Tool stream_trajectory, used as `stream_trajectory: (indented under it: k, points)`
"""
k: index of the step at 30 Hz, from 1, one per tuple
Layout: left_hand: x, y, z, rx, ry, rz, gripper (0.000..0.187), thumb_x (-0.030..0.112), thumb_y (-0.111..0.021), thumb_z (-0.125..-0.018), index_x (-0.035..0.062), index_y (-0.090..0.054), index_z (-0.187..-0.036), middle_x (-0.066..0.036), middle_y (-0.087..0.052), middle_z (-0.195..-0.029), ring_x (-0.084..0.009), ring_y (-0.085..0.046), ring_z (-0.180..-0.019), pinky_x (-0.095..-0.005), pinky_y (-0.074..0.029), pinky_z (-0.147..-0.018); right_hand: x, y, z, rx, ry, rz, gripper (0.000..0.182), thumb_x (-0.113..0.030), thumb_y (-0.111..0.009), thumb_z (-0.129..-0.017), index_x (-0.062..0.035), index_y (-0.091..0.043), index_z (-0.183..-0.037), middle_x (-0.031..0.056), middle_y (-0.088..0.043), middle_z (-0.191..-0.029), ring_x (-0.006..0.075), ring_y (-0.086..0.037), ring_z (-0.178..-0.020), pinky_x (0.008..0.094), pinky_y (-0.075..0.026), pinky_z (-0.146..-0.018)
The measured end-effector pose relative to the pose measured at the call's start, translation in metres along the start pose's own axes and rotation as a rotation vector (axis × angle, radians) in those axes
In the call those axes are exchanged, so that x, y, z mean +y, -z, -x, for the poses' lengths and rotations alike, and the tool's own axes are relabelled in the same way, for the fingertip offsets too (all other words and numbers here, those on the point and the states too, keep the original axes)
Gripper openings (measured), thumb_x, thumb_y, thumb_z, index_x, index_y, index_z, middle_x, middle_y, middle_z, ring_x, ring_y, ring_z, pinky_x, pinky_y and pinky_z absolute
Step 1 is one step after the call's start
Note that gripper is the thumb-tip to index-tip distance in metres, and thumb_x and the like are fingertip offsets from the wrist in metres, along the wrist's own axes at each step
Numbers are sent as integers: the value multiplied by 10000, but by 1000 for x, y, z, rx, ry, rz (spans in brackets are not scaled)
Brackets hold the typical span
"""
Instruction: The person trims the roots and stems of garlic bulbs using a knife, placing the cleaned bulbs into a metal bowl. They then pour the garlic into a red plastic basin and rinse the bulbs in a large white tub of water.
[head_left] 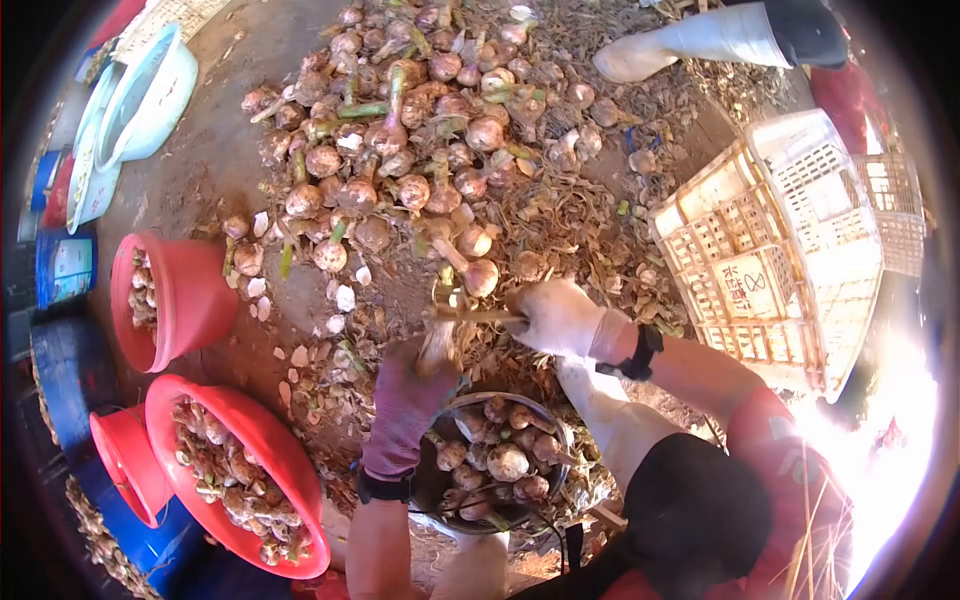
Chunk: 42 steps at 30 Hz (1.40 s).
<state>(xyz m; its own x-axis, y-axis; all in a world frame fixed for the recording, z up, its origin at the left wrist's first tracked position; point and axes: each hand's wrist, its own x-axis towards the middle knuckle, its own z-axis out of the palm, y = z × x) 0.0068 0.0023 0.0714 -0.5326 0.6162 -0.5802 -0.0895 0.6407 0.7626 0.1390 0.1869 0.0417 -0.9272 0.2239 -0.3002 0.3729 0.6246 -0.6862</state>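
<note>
My right hand (560,316), in a whitish glove, grips a narrow brown tool (480,315), perhaps a knife, that points left. My left hand (408,400), in a purple-grey glove, is closed around a pale dry stalk (437,348) just below the tool's far end. Whether a bulb is attached to it is hidden. Beneath my hands stands a dark round tub (568,440) holding several garlic bulbs (508,461). Ahead lies a large heap of garlic bulbs (413,192) with green and brown stems, on the ground.
On the left are a red basin (300,500) of trimmings or bulbs, a pink bucket (205,300), a smaller red bucket (115,455) and pale blue tubs (165,95). A white plastic crate (745,265) stands right. Another person's white boot (690,45) is top right. Dry husks (590,230) litter the ground.
</note>
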Motion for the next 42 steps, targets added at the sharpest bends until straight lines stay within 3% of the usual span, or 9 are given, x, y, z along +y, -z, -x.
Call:
stream_trajectory:
  k: [5,9,11,12,13,16,30,33,42]
  points:
    - [-32,-5,19,-89,106,354,275,78,-635,-797,34,-595,-1066,-54,-634,-852,-127,-605,-743,-264,-490,-620,5,-16,5,-57,-8,-23,217,-256,-586,-772,-49,-618,-828,175,-592,-669,362,-594,-653,430,-494,-618]
    - [-38,-3,33,-40,-377,332,415,-8,-534,-841,60,-483,-1247,-69,-591,-1067,-164,-591,-945,-288,-519,-776,43,-17,6,-195,-327,18,235,-265,-553,-819,-48,-632,-860,172,-623,-700,325,-621,-654,414,-504,-637]
    - [-53,9,28,-189,-49,561,420,22,-508,-868,67,-477,-1285,-79,-555,-1148,-180,-571,-1002,-300,-503,-830,7,2,19,-173,-275,-132,255,-279,-563,-830,-58,-657,-914,169,-640,-720,296,-628,-648,406,-502,-636]
    - [-45,12,22,-95,-693,-194,485,65,-500,-892,77,-395,-1366,-91,-494,-1237,-176,-553,-1040,-285,-494,-823,-3,7,13,-139,-210,-170,262,-282,-579,-826,-59,-661,-934,174,-639,-721,289,-622,-638,400,-498,-630]
    - [-38,7,19,-96,-695,-192,485,65,-500,-892,77,-395,-1366,-91,-494,-1237,-176,-553,-1040,-285,-494,-823,-13,9,8,-117,-153,-215,271,-286,-594,-822,-60,-665,-955,179,-637,-721,281,-617,-628,393,-494,-624]
    - [-28,-18,18,-242,60,743,733,-35,-575,-784,181,-305,-1431,-149,-452,-1291,-207,-570,-959,-283,-496,-774,-30,6,1,-189,-190,-358,321,-294,-607,-803,-15,-643,-957,234,-621,-770,354,-628,-730,415,-496,-685]
    - [-45,-29,17,-58,47,784,748,-96,-640,-767,105,-264,-1382,-118,-548,-1163,-206,-590,-991,-320,-531,-819,-26,6,24,-146,94,-20,170,-234,-611,-727,-97,-633,-824,151,-589,-637,356,-601,-636,442,-483,-575]
    - [-88,-35,10,-61,-352,203,691,-47,-648,-788,91,-279,-1355,-124,-573,-1106,-213,-605,-954,-320,-539,-790,-28,11,26,-89,167,36,169,-224,-619,-724,-91,-626,-827,139,-580,-616,349,-593,-599,432,-474,-540]
    - [-71,-42,39,13,-9,832,616,-32,-601,-792,53,-343,-1344,-123,-564,-1148,-237,-599,-988,-335,-532,-816,-15,-4,25,100,252,108,172,-197,-621,-717,-59,-609,-819,148,-569,-609,353,-587,-591,431,-471,-542]
